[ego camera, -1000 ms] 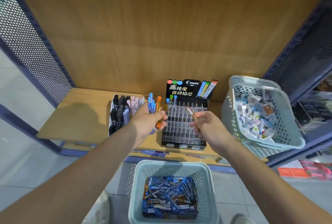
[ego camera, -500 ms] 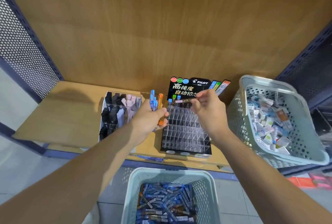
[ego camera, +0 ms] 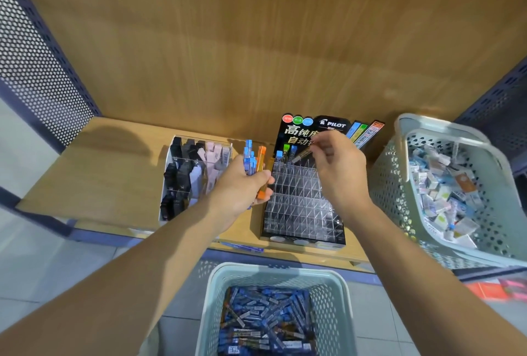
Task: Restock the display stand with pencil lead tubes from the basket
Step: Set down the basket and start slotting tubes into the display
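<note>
Right hand (ego camera: 339, 173), pinching brown tube (ego camera: 302, 155), has moved up to display stand (ego camera: 299, 207) back row, centre frame; insertion looks imminent. Left hand (ego camera: 242, 187) grips spare tubes (ego camera: 252, 161) beside stand.

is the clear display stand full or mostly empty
Mostly empty: the display stand holds only a few tubes in its back row; the other clear slots show nothing.

Clear slotted display stand (ego camera: 299, 207) — basket (ego camera: 206, 315) of lead tubes (ego camera: 265, 324) below.
</note>
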